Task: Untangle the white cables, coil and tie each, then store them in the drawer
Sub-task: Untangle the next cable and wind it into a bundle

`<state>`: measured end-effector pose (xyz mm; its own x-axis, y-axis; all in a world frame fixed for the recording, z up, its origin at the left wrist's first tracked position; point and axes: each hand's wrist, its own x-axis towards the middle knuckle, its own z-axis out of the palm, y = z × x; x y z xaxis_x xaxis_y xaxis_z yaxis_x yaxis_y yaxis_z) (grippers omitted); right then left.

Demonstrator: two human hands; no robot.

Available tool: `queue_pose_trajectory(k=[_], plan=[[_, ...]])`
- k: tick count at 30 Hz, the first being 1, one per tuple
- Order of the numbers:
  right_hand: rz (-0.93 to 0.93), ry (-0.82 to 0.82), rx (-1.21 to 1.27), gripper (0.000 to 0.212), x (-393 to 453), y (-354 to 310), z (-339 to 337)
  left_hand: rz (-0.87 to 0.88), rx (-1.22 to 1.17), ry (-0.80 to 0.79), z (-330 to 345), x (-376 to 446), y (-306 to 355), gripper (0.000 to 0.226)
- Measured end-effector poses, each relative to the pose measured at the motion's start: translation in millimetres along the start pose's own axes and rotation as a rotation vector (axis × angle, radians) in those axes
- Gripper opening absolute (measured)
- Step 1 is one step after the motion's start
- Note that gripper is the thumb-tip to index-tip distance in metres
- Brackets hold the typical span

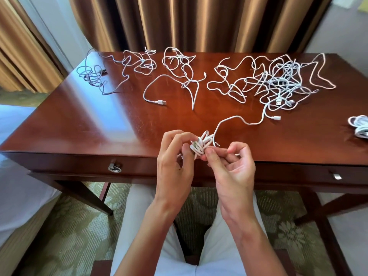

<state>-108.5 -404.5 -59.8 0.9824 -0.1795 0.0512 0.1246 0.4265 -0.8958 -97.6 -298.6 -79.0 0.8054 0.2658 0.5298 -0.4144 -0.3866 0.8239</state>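
Both hands hold a small coil [200,145] near the desk's [99,120] near edge: left hand [175,162] fingers curled round it, right hand [233,166] pinching its cable

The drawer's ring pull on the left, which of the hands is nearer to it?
Left. The left hand is just right of the ring pull; the right hand is farther right, beyond it.

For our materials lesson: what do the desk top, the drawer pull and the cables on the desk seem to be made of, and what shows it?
Desk top: looks like dark wood or veneer with glossy lacquer; it mirrors window light.
Drawer pull: probably polished metal; silvery with bright glints.
White cables: likely smooth plastic-sheathed wire; they bend in loose loops.
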Motion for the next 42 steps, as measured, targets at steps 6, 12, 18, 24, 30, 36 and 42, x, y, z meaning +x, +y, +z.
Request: queue_pose_trajectory(k=[6, 12, 18, 24, 30, 36, 42], plan=[[-0.042, 0.053, 0.071, 0.036, -6.0, -0.1, 6.5, 0.004, -0.083, -0.063, 0.9, -1.6, 0.9, 0.032], [-0.106, 0.034, 0.006, 0.039, -13.8, -9.2, 8.2, 0.215, 0.074, -0.135, -7.0, 1.9, 8.6, 0.036], [-0.052, -0.011, 0.085, 0.04, -10.9, -6.8, 7.0, 0.203, 0.064, -0.13, -7.1, 2.4, 9.3, 0.035], [-0.014, -0.037, 0.075, 0.043, -4.0, -5.9, 4.1, 0.203, 0.099, -0.138, -6.5, -0.2, 11.9, 0.033], [-0.007, 0.0, 0.053, 0.04, 1.3, -4.0, -0.6, 0.194, 0.065, -0.225, -12.2, 7.8, 14.7, 0.025], [-0.063, -0.012, -0.039, 0.03, 10.6, -0.1, -9.1, 0.051, 0.01, -0.408, -19.5, 34.1, 12.4, 0.019], [-0.094, -0.122, -0.196, 0.025, 25.8, -17.4, -21.6, -0.311, -0.329, -0.695, -21.0, 68.2, 16.4, 0.008]])
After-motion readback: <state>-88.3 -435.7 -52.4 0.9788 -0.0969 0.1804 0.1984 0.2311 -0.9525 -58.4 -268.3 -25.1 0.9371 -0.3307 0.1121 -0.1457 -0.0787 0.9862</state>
